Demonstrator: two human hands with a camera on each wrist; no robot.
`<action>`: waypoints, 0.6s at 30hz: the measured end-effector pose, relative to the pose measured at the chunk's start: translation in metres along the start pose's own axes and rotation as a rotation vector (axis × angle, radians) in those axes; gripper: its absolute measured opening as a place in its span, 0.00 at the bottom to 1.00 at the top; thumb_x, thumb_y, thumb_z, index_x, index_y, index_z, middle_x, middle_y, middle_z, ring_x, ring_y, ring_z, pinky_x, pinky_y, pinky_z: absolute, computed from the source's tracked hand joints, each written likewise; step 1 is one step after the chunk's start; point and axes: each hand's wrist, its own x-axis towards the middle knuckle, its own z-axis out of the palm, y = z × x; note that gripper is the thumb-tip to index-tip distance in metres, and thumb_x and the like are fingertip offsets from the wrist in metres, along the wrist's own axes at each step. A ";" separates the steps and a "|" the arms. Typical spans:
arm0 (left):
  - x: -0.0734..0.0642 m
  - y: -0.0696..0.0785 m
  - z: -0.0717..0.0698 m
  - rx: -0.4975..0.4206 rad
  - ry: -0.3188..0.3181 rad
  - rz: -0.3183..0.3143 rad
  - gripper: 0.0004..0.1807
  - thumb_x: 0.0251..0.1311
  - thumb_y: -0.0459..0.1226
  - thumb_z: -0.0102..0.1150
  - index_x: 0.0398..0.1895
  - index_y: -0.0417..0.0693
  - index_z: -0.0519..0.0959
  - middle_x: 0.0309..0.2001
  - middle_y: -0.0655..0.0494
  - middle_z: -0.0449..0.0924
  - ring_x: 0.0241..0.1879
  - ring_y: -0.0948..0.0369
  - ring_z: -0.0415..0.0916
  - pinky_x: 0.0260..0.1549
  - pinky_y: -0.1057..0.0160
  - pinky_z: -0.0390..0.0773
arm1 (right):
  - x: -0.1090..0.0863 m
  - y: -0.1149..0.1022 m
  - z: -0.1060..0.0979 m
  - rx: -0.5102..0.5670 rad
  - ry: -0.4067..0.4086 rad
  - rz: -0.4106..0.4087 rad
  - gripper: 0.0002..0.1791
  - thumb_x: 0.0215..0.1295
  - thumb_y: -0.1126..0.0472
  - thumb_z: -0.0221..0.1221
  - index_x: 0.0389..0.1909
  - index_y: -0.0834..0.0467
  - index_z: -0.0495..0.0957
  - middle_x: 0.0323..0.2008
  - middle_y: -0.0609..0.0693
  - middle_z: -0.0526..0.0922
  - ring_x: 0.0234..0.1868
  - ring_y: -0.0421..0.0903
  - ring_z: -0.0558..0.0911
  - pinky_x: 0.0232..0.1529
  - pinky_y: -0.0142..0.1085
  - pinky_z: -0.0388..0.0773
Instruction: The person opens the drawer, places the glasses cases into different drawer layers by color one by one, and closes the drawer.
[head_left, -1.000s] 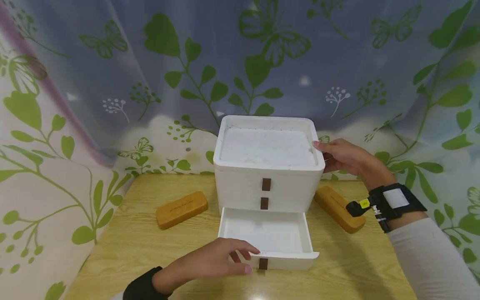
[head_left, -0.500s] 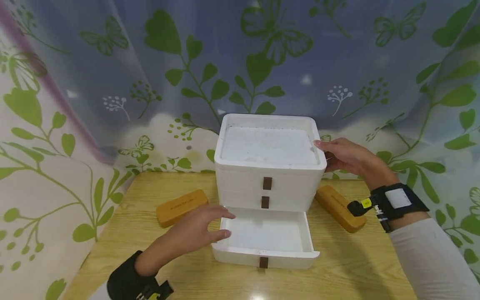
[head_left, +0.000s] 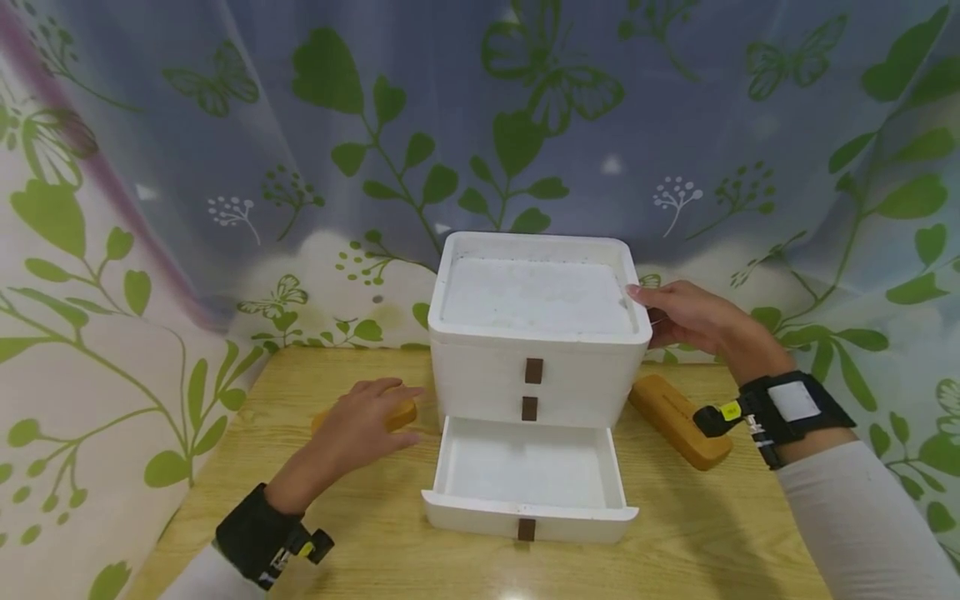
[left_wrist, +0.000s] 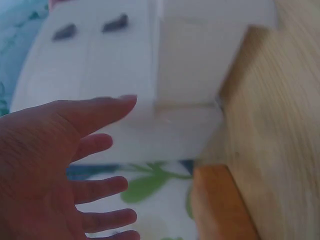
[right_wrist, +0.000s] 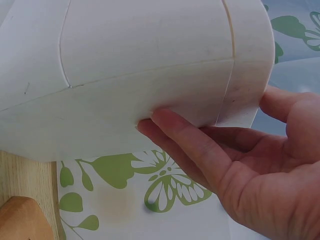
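Observation:
A small white drawer cabinet [head_left: 536,375] stands on the table, its bottom drawer [head_left: 528,467] pulled out with nothing seen inside. My right hand [head_left: 693,317] holds the cabinet's upper right side, thumb on the top rim and fingers against the wall, as the right wrist view also shows. My left hand [head_left: 356,429] hovers left of the drawer with fingers spread and nothing in them. Beneath it, partly hidden, lies a tan-orange glasses case [head_left: 402,415], whose end also appears in the left wrist view.
A second tan-orange case [head_left: 678,421] lies right of the cabinet. Brown tabs [head_left: 533,371] mark the two upper drawers, which are closed. A leaf-patterned curtain [head_left: 375,192] hangs behind and beside the wooden table [head_left: 247,467].
My left hand has left the front edge of the bottom drawer and moved left and away from me, over the left case. The right hand keeps its place on the cabinet.

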 end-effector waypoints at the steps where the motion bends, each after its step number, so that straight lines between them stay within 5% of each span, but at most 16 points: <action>1: 0.001 -0.004 0.002 0.006 -0.008 -0.012 0.37 0.61 0.55 0.72 0.72 0.57 0.75 0.72 0.40 0.72 0.69 0.34 0.70 0.61 0.30 0.75 | 0.000 0.000 0.000 -0.002 0.000 0.000 0.40 0.81 0.38 0.47 0.71 0.72 0.67 0.48 0.50 0.87 0.46 0.46 0.90 0.55 0.46 0.88; 18: 0.016 -0.056 0.024 0.060 -0.057 -0.160 0.49 0.54 0.55 0.77 0.78 0.51 0.67 0.73 0.35 0.69 0.66 0.31 0.70 0.51 0.30 0.80 | 0.000 0.000 0.000 0.031 0.000 0.005 0.41 0.81 0.39 0.47 0.71 0.74 0.66 0.45 0.48 0.88 0.45 0.45 0.90 0.54 0.46 0.88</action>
